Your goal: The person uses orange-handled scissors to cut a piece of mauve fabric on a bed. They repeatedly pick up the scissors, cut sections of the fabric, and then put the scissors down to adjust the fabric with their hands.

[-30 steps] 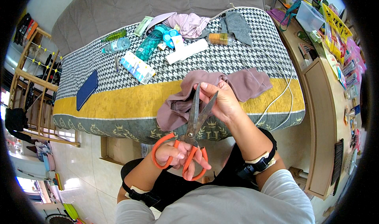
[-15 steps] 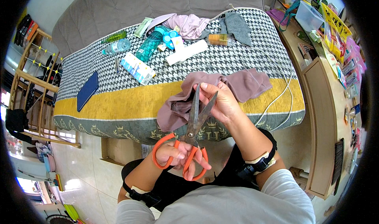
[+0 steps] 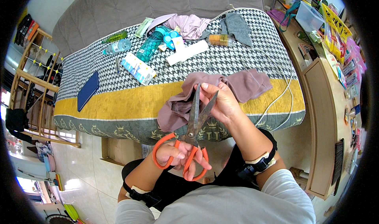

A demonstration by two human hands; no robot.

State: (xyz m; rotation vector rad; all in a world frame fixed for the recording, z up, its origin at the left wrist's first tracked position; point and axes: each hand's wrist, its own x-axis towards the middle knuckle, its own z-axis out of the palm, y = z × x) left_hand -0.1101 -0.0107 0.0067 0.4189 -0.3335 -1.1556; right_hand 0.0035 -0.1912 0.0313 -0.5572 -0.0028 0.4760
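My left hand [image 3: 172,155] grips a large pair of scissors [image 3: 191,135] by its orange loop handles, fingers through the loops. The dark, worn blades are spread apart and point away from me. At the blade tips is my right hand [image 3: 224,103], its thumb against one tip and its fingers curled behind the blades. Whether it pinches the blade or some cloth is hidden. Directly behind both blades, a mauve garment [image 3: 248,85] lies crumpled along the bed's near edge.
On the bed [image 3: 130,96] lie a blue flat case [image 3: 87,91], a white-and-blue packet [image 3: 138,68], a teal bottle [image 3: 151,45], a clear bottle [image 3: 118,46], a white roll [image 3: 187,52] and grey cloth [image 3: 237,28]. A white cable [image 3: 291,89] trails right, near a wooden desk [image 3: 319,125].
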